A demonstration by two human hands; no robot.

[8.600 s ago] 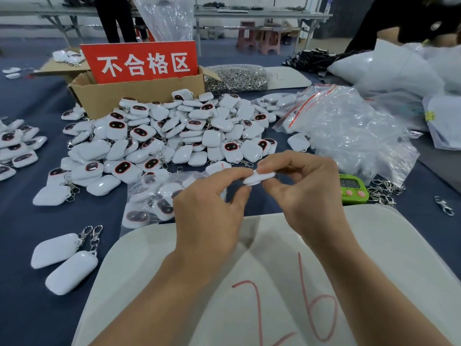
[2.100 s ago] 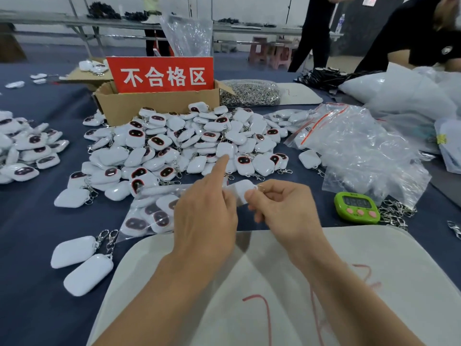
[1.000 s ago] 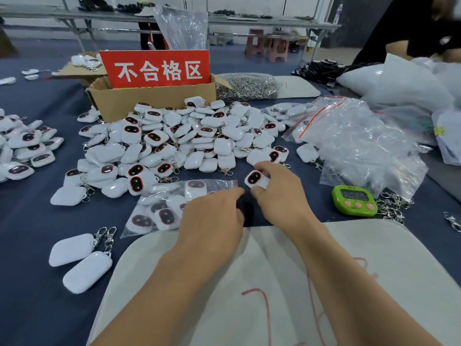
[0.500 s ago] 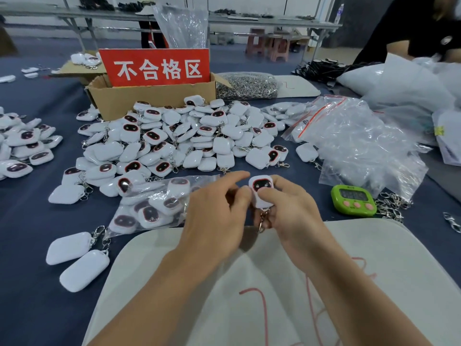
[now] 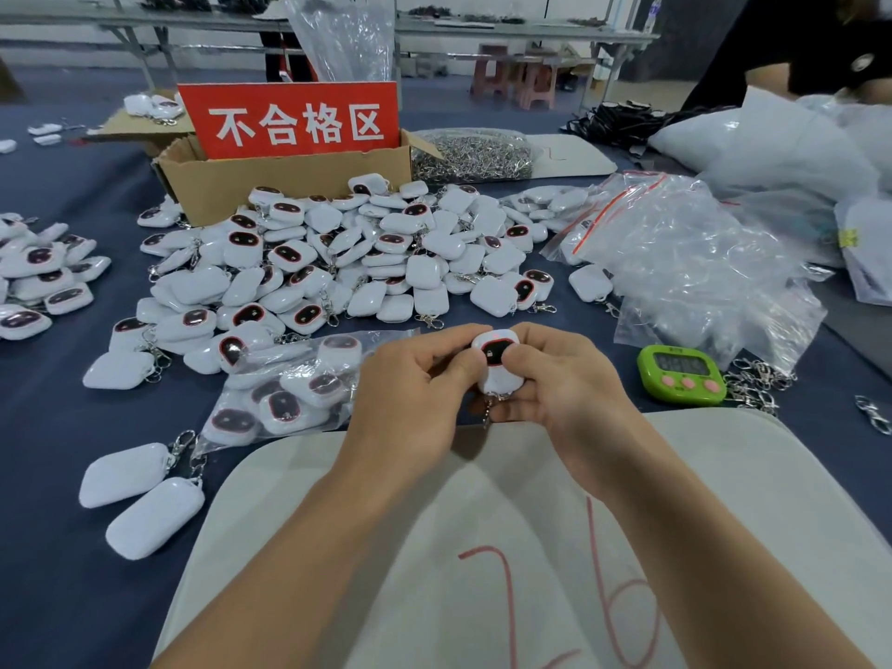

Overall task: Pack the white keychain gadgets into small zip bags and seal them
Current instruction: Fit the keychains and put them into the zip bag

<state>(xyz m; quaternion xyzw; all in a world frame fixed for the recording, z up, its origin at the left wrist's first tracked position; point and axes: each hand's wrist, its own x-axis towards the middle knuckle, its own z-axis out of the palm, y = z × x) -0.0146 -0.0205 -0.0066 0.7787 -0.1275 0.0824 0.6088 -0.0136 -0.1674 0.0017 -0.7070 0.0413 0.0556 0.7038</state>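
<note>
Both hands hold one white keychain gadget [image 5: 497,366] face up just past the near white pad [image 5: 531,548]; its dark screen shows a small icon and its metal clasp hangs below. My left hand [image 5: 410,383] pinches its left edge, and my right hand [image 5: 564,388] grips its right side with the thumb on the face. A big heap of white gadgets [image 5: 347,263] lies behind. A pile of bagged gadgets [image 5: 285,388] lies left of my hands. A heap of clear zip bags [image 5: 695,263] lies at the right.
A cardboard box [image 5: 270,181] with a red sign [image 5: 294,120] stands behind the heap. A green timer [image 5: 680,374] and loose clasps [image 5: 758,379] lie at the right. Two white gadgets [image 5: 140,494] lie near left. More gadgets [image 5: 38,277] sit at far left. Another person [image 5: 811,45] works at back right.
My right hand picked a gadget from the heap's edge and brought it back. Both hands now hold it face up, slightly nearer than half a second ago.
</note>
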